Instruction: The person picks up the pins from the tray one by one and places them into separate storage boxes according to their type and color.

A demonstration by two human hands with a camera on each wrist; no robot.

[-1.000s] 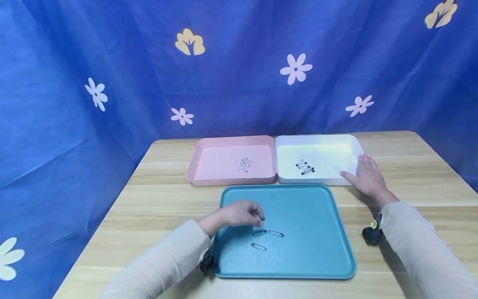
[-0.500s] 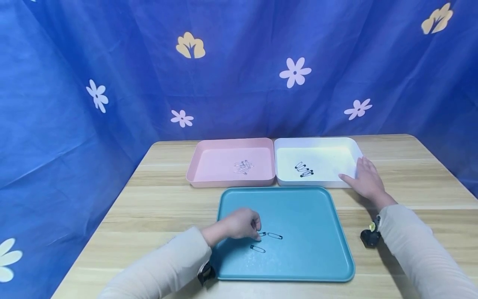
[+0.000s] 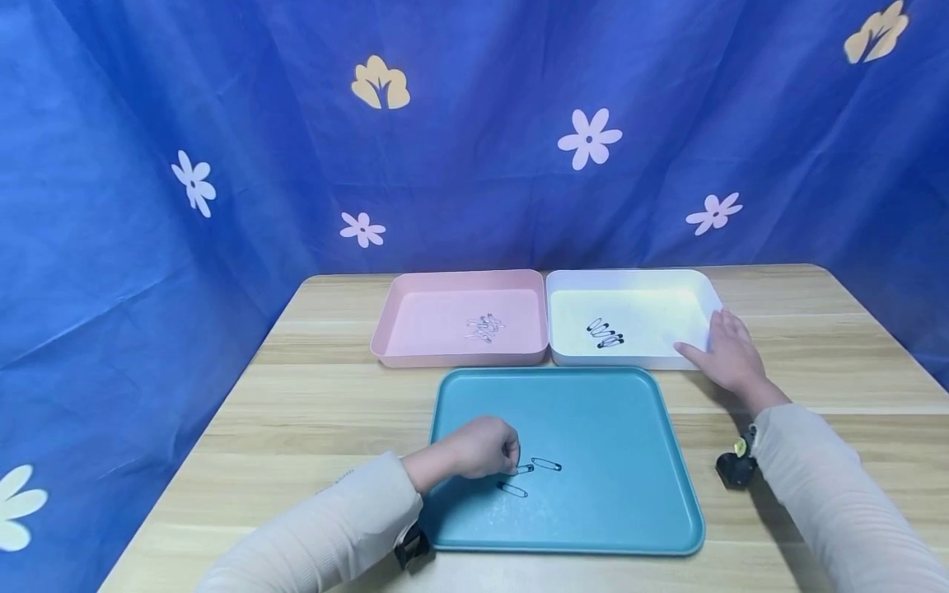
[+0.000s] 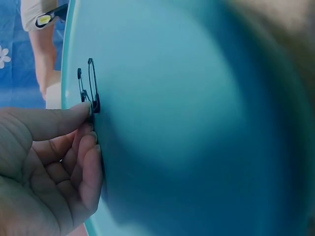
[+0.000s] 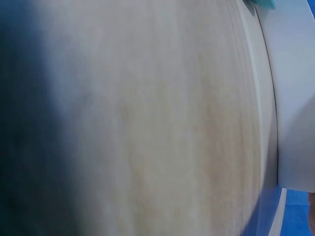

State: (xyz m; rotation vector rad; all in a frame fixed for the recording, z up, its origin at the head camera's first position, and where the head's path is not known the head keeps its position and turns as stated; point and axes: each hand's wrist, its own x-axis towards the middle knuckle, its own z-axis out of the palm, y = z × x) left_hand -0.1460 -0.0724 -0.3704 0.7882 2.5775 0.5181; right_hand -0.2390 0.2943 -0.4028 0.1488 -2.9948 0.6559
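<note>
My left hand is low over the left part of a teal tray, thumb and fingers pinching one end of a safety pin. In the left wrist view the thumb covers part of that pin. Two more safety pins lie beside it on the tray, one to the right and a nearer one. My right hand rests at the front right corner of a white tray, fingers extended along its side and thumb at the front rim.
Several black-ended safety pins lie in the white tray. A pink tray to its left holds a small heap of silvery pins. Both stand behind the teal tray on a wooden table, before a blue flowered curtain.
My left hand has come down and slightly nearer onto the left safety pin and pinches it; that pin has shifted slightly. My right hand has stayed at the white tray's corner.
</note>
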